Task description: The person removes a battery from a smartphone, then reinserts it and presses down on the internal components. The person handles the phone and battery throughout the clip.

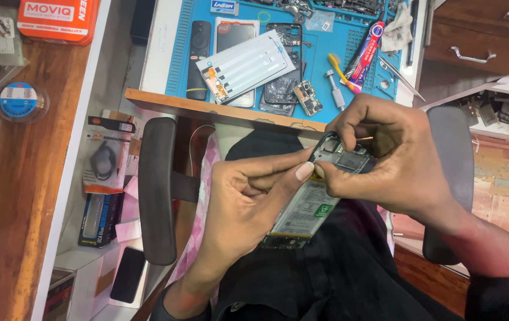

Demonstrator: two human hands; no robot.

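An opened smartphone (308,208) with its back cover off, battery and circuit board showing, is held over my lap. My left hand (245,199) grips its lower half, thumb pressed on the board edge. My right hand (394,157) clasps the top end, fingers curled over the camera area. On the blue work mat (177,59) above lie a white phone back panel (245,64), a dismantled phone frame (284,59) and a small circuit board (308,98).
On the mat also lie a black remote (198,59), a yellow-handled tool (340,71), a screwdriver (334,89), tweezers (400,77) and a glue tube (366,50). Black chair armrests (156,190) flank my lap. An orange box (58,18) and a tape roll (20,101) sit on the wooden shelf at left.
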